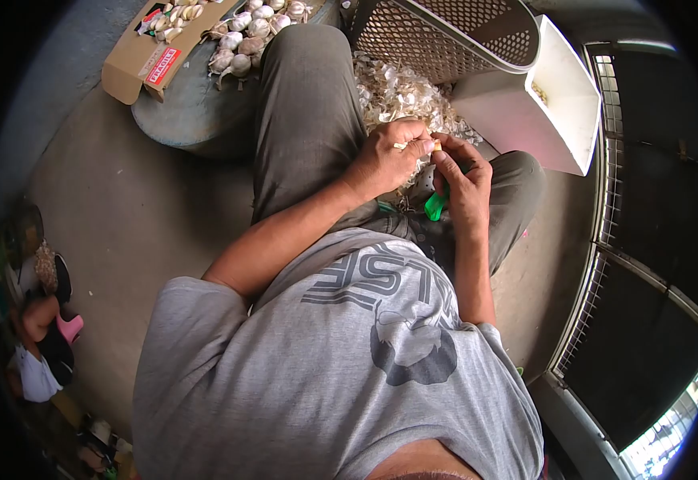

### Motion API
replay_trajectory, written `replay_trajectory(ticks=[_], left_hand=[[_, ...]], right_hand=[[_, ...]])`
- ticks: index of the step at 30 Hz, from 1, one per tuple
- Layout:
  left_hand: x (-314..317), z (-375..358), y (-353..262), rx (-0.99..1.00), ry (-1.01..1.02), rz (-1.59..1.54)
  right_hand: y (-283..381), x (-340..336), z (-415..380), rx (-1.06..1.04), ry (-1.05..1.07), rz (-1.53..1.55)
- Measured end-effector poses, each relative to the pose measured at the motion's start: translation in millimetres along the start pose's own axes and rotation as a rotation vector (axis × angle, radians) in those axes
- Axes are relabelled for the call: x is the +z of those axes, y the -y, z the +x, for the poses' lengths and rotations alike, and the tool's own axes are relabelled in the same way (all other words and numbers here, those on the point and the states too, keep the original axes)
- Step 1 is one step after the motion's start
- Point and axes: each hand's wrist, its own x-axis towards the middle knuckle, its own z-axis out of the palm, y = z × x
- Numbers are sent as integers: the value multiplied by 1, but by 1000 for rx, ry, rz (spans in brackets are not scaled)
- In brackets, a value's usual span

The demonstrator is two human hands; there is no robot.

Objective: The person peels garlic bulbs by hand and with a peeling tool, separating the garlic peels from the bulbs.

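My left hand (395, 156) is closed, its thumb and fingers pinching a small yellowish garlic clove (437, 146). A pale sliver (400, 146) shows between its fingers. Right beside it, my right hand (463, 180) is closed too, with its fingertips meeting at the clove. From under its palm sticks a bright green handle (435, 207); whatever is at its other end is hidden by the fingers. Both hands are above my lap, over a heap of loose garlic skins (405, 96) on the floor.
Whole garlic bulbs (245, 40) lie on a round grey surface (181, 112), beside a cardboard box flap (145, 68) with cloves. A perforated plastic basket (445, 36) leans by a white container (509, 112). Another person (41, 344) is at far left. A metal-framed screen (653, 240) stands right.
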Motion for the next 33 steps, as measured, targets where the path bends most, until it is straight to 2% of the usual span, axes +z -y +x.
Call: replay_trajectory(ticks=[6, 9, 12, 18, 21, 24, 26, 29, 32, 33], left_hand=[[1, 1, 1, 72, -67, 134], [0, 2, 0, -13, -7, 17], [2, 1, -5, -2, -22, 2], [-1, 0, -6, -45, 9, 94], [0, 0, -3, 9, -7, 146], [-1, 1, -7, -50, -8, 152], [1, 1, -3, -22, -13, 158], [1, 1, -2, 8, -26, 182], [3, 1, 0, 36, -56, 199], [3, 1, 0, 46, -68, 202]], right_hand=[[-2, 0, 2, -62, -76, -13], [-3, -1, 2, -79, -91, -50], [-8, -1, 3, -123, -80, -84], [-6, 0, 2, -117, -73, -203], [-5, 1, 1, -90, -70, -216], [-7, 0, 1, -98, -76, -214], [-5, 0, 1, -84, -83, -202], [-12, -1, 3, -204, -77, -324], [-5, 2, 0, -115, -76, -371], [-6, 3, 1, -150, -71, -379]])
